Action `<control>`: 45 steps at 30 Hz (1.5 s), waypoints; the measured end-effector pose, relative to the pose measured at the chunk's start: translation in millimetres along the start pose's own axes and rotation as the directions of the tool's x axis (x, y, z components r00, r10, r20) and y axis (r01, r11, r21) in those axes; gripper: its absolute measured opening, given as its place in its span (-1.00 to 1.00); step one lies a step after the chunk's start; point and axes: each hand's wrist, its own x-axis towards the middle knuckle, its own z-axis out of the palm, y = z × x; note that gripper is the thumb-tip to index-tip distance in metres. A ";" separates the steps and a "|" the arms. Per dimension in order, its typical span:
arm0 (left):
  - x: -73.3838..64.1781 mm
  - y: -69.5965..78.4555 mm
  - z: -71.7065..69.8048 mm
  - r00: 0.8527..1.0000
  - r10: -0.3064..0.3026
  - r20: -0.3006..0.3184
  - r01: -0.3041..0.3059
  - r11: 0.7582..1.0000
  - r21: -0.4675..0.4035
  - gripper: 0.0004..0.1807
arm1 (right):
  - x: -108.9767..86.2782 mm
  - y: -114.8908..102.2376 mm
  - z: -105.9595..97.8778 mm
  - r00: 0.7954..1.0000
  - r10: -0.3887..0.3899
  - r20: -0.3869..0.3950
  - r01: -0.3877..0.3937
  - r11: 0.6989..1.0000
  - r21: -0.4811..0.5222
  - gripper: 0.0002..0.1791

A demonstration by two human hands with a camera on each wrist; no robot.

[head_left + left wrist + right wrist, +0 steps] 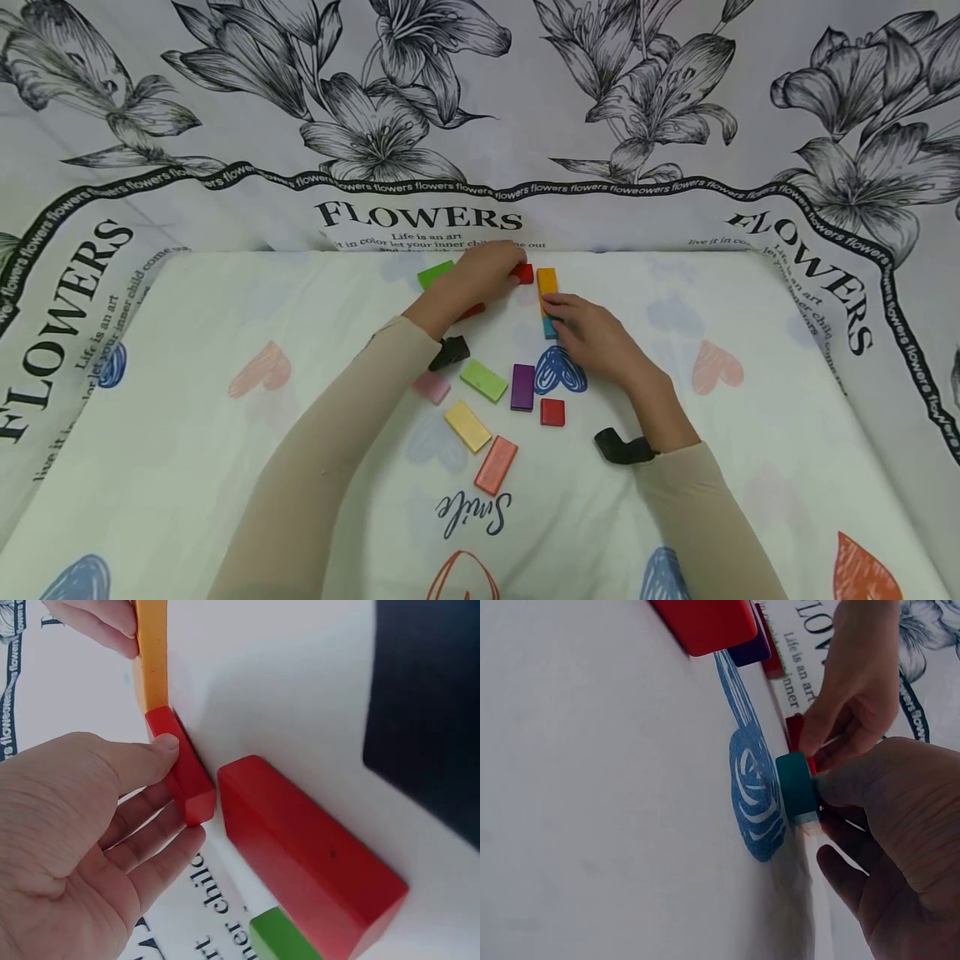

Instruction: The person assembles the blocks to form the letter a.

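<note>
At the far side of the white cloth, my left hand (487, 275) pinches a small red block (196, 776) between thumb and fingers. One end of that block meets the end of an orange block (153, 660) in the left wrist view. My right hand (596, 333) is to the right of the orange block, its thumb and fingers holding a blue block (797, 784). The blue block lines up with the orange one at its near end, and one right fingertip reaches the orange side. The far side of the blue block is hidden by my fingers.
Under my left wrist lie a larger red block (307, 855) and a green block (435, 275). Nearer are pink (432, 387), light green (483, 380), purple (522, 387), red (552, 412), yellow (468, 426) and coral (496, 465) blocks. Patterned fabric (637, 221) surrounds the cloth.
</note>
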 end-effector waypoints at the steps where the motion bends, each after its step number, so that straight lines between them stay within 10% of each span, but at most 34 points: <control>1: 0.7 0.3 0.0 1.000 -0.002 0.004 0.002 1.000 -0.002 -0.66 | -0.1 0.1 0.1 1.000 -0.003 -0.001 0.003 1.000 -0.001 -0.49; 27: -1.5 0.2 5.9 0.998 -0.016 -0.057 0.016 1.000 -0.010 -0.59 | 3.0 -2.0 0.7 0.999 -0.034 -0.013 0.034 0.999 -0.012 -0.48; 45: -73.0 -50.0 -8.5 0.971 -0.201 -0.131 0.187 0.976 -0.113 -0.49 | 2.9 2.6 1.3 1.000 -0.006 -0.007 0.006 1.000 0.013 -0.49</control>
